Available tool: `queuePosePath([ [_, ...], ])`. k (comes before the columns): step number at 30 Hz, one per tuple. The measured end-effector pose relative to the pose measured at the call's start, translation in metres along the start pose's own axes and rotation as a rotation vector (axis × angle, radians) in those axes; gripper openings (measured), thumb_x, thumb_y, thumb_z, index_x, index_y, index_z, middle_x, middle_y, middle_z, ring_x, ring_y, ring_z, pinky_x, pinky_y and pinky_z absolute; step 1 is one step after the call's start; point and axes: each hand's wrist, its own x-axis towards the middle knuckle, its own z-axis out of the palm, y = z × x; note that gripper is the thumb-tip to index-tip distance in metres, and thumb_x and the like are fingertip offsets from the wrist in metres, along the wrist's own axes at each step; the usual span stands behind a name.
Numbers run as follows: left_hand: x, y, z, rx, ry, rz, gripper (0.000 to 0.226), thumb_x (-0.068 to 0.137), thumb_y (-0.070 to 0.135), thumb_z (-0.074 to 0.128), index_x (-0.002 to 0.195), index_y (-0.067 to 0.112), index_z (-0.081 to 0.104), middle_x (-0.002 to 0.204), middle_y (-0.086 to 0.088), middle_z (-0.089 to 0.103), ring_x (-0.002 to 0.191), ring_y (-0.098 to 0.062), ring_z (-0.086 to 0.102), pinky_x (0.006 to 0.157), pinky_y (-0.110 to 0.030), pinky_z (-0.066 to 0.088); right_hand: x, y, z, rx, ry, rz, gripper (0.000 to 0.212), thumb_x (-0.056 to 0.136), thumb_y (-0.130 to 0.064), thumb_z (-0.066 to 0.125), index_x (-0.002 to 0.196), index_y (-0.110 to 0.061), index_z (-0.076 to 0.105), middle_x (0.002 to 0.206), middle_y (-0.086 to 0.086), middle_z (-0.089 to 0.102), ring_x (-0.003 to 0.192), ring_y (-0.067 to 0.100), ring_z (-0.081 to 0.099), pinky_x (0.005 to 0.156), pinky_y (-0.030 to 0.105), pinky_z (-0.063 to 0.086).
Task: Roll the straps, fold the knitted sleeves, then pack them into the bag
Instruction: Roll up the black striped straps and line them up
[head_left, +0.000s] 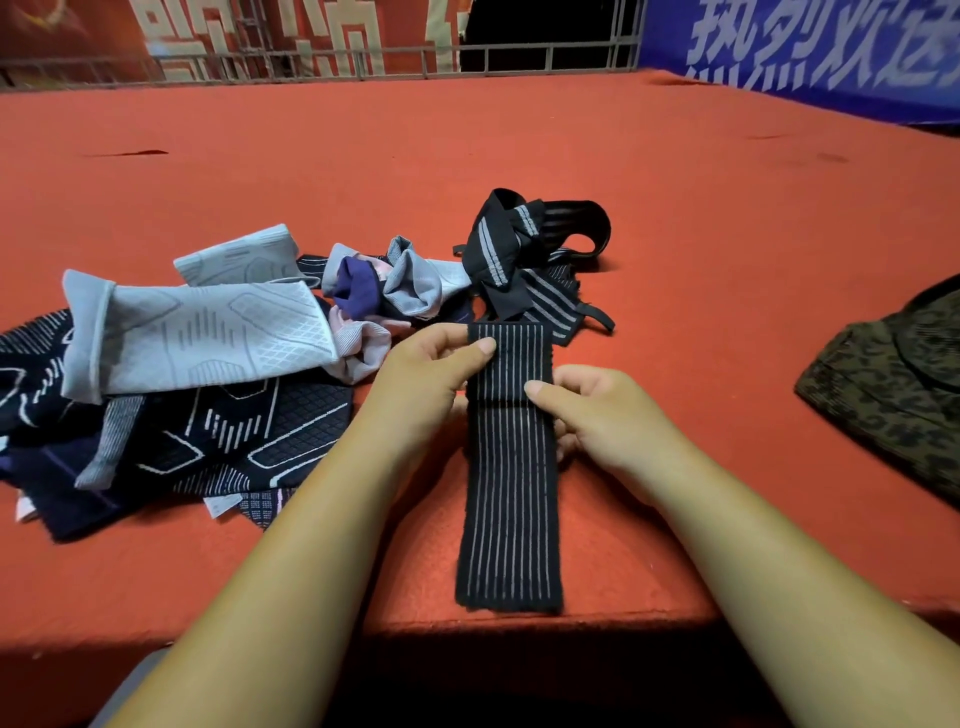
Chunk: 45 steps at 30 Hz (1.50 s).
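Note:
A black strap with grey stripes (509, 499) lies lengthwise on the red table (675, 218), its near end at the table's front edge. Its far end is folded over. My left hand (431, 374) pinches the folded far end at its left side, thumb on top. My right hand (597, 410) pinches the strap at the fold line from the right. More black striped straps (524, 249) lie tangled just beyond. Grey knitted sleeves (197, 338) and dark navy patterned sleeves (249, 431) are piled to the left. A camouflage bag (893, 395) sits at the right edge.
A purple and grey bundle of sleeves (384, 286) lies between the grey sleeves and the tangled straps. A metal railing (363, 54) and red and blue banners stand behind the table. The table's front edge drops off just below the strap's near end.

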Motion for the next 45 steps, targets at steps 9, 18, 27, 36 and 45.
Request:
queuePosePath([
  [9, 0.0, -0.008, -0.007, 0.168, -0.135, -0.049, 0.025, 0.1, -0.007, 0.061, 0.121, 0.003, 0.069, 0.109, -0.019, 0.077, 0.092, -0.02, 0.075, 0.073, -0.031, 0.061, 0.002, 0.0, 0.004, 0.164, 0.042, -0.032, 0.024, 0.109, -0.01, 0.058, 0.122, -0.021, 0.076, 0.093, 0.008, 0.077, 0.083, 0.023, 0.068, 0.079, 0.038, 0.052],
  [18, -0.001, -0.005, -0.003, 0.028, -0.045, -0.103, 0.039, 0.092, -0.018, 0.049, 0.107, 0.002, 0.08, 0.112, -0.033, 0.075, 0.1, -0.035, 0.07, 0.106, -0.053, 0.052, 0.003, -0.011, -0.004, 0.568, -0.018, 0.16, 0.035, 0.107, -0.023, 0.052, 0.133, -0.009, 0.072, 0.119, 0.022, 0.077, 0.093, 0.027, 0.074, 0.082, 0.038, 0.061],
  [27, -0.003, -0.007, -0.001, 0.09, -0.144, -0.17, 0.015, 0.106, 0.014, 0.061, 0.118, 0.009, 0.07, 0.103, -0.011, 0.078, 0.082, -0.019, 0.074, 0.076, -0.034, 0.063, 0.003, -0.002, -0.002, 0.308, 0.111, -0.08, 0.043, 0.104, 0.005, 0.057, 0.139, -0.02, 0.065, 0.113, 0.013, 0.079, 0.098, 0.025, 0.07, 0.091, 0.045, 0.054],
  [36, -0.002, -0.01, 0.002, 0.157, -0.043, -0.031, 0.018, 0.105, 0.01, 0.065, 0.122, 0.004, 0.069, 0.099, -0.016, 0.077, 0.08, -0.021, 0.071, 0.064, -0.03, 0.059, 0.005, 0.006, -0.005, -0.094, 0.088, 0.02, 0.028, 0.105, -0.039, 0.067, 0.105, -0.012, 0.076, 0.094, 0.01, 0.081, 0.079, 0.017, 0.071, 0.078, 0.041, 0.052],
  [45, -0.001, -0.019, 0.004, 0.002, -0.188, -0.07, 0.032, 0.11, 0.011, 0.056, 0.139, 0.014, 0.068, 0.132, -0.009, 0.076, 0.124, -0.027, 0.072, 0.104, -0.037, 0.059, 0.004, 0.007, -0.009, 0.019, 0.13, -0.006, 0.034, 0.112, -0.033, 0.057, 0.103, -0.008, 0.076, 0.093, 0.011, 0.081, 0.078, 0.018, 0.07, 0.075, 0.037, 0.051],
])
